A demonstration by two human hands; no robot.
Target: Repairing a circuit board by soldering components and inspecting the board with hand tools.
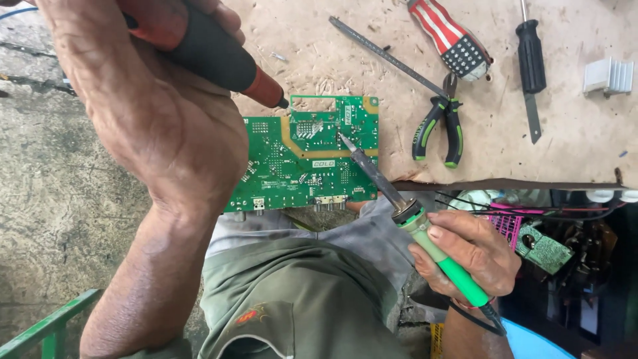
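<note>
A green circuit board (302, 159) lies at the near edge of a chipboard worktop (571, 139). My right hand (468, 256) grips a soldering iron with a green handle (442, 256); its dark tip rests on the board near the middle top. My left hand (156, 100) is raised close to the camera and holds a tool with a red and black handle (212, 53), its point at the board's upper edge. My knees in grey-green trousers sit under the board.
Green-handled pliers (438, 126), a long thin rod, a red-and-white striped screwdriver (448, 33), a black-handled screwdriver (531, 60) and a small metal heat sink (608, 76) lie on the worktop. Wires and small boards fill the dark space at right. Concrete floor lies at left.
</note>
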